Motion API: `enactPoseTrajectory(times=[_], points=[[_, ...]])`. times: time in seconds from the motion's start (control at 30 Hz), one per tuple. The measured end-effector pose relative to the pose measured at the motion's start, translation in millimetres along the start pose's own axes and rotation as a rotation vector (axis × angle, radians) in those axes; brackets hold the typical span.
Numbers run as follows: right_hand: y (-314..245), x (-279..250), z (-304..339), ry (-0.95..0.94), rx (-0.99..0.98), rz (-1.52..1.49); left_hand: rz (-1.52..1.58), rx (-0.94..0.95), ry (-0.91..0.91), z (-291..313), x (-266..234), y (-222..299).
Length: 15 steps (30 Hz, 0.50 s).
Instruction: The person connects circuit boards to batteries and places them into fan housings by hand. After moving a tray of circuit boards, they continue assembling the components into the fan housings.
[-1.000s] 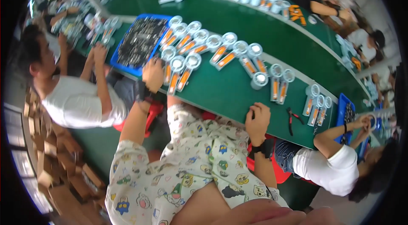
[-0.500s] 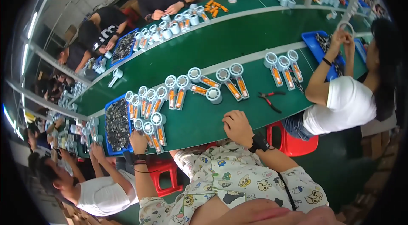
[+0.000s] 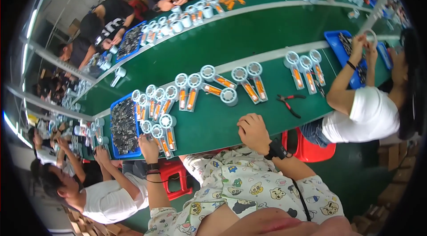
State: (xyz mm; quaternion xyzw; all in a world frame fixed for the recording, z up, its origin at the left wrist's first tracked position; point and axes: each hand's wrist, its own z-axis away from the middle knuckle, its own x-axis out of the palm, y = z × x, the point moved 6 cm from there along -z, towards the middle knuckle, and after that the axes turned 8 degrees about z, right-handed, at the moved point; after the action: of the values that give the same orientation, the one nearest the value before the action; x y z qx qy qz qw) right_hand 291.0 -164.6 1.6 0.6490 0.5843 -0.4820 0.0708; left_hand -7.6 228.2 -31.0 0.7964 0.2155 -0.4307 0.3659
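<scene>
Light-blue handheld fans with round grilles and orange cells in their handles lie in a loose row on the green table. My left hand is at the near edge, against the lower fans and next to a blue tray of small dark metal parts. Its fingertips are partly hidden, so I cannot tell whether it grips a fan. My right hand rests palm down on the table edge, fingers loosely bent and slightly apart, with nothing seen in it. Red-handled pliers lie to its right.
On the right, a person in white holds a pale ring beside another blue tray. Someone in white works at my left. Across the green belt, people handle more fans. Red stools stand below the table edge.
The view has shifted a little, so the table's things sit slightly farther right. Both my hands keep nearly the same places, and the fans and pliers lie as before.
</scene>
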Motion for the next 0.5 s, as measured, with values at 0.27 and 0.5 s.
enactPoseTrajectory(times=[0.27,0.5], points=[[-3.3,2.5,3.5,-0.030,0.011,0.028,-0.016,-0.144,-0.054,-12.9,-13.9,18.5],[-5.3,2.3,0.9,-0.025,0.034,0.057,-0.038,-0.238,-0.025,-5.3,-21.1,29.7]])
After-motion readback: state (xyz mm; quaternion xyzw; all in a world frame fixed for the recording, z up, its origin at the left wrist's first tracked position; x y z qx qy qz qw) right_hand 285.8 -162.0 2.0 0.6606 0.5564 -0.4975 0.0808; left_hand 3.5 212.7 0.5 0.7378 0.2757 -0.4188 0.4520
